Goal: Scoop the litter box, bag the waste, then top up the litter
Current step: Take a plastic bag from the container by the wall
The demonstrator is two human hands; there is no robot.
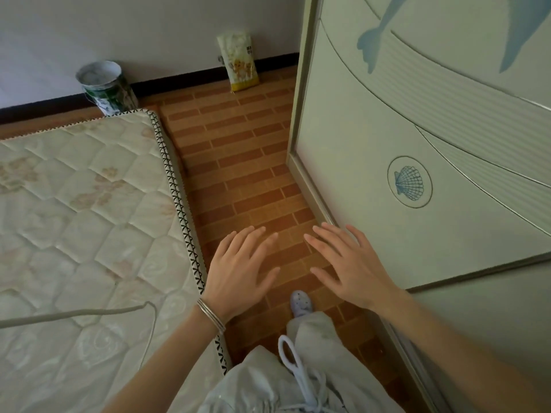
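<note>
Two hands at lower centre of frame, palms down above the brick-pattern floor, apart from each other. Left hand: fingers straight and spread, holds nothing, bangles at the wrist. Right hand: fingers likewise spread, holds nothing, hovers just beside the wardrobe door at right. Bag at upper centre: stands on the floor, leans on the wall, well apart from both hands. Can at upper left: stands by the wall, just past the mattress corner. Mattress: fills the left side, edge along the floor strip. Shoe on the floor below and between the hands.
</note>
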